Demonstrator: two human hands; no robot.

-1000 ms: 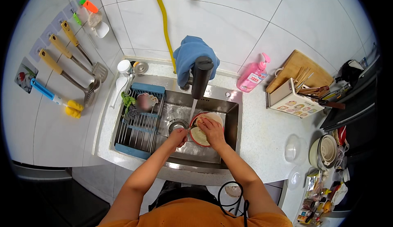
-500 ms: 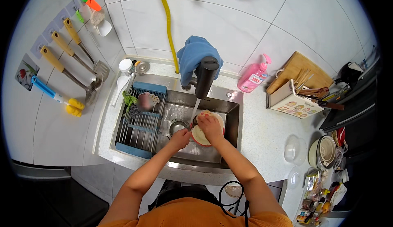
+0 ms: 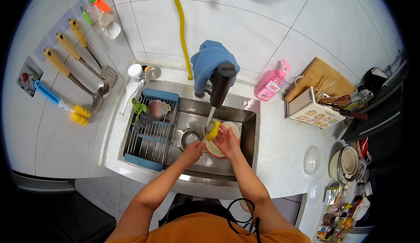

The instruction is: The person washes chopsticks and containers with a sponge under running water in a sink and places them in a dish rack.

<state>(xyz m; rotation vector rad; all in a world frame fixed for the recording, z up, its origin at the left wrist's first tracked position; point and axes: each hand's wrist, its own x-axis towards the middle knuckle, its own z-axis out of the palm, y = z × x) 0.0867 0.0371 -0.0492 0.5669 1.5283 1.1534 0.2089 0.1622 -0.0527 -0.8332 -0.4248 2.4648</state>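
Over the sink [image 3: 210, 168], water runs from the black faucet [image 3: 222, 85]. My left hand [image 3: 192, 152] is closed round the lower end of what looks like a metal spoon [image 3: 204, 134], partly hidden beside the stream. My right hand [image 3: 228, 142] is turned palm up, its fingers against a yellow sponge [image 3: 213, 131] pressed near the spoon's upper end. Beneath my right hand rests a pale bowl with a red rim [image 3: 216, 152], partly covered by it. The round metal drain strainer [image 3: 190, 139] is left of the bowl.
A drying rack with blue ends [image 3: 144, 160] spans the sink's left side, holding greens and a pinkish item. A blue cloth [image 3: 210, 61] drapes behind the faucet. Pink pump bottle [image 3: 272, 83], utensil holder [image 3: 315, 107] and cutting board [image 3: 321, 79] stand at the right.
My right hand has turned from palm down to palm up, and the sponge's yellow side now shows. My left hand stays nearly in place.
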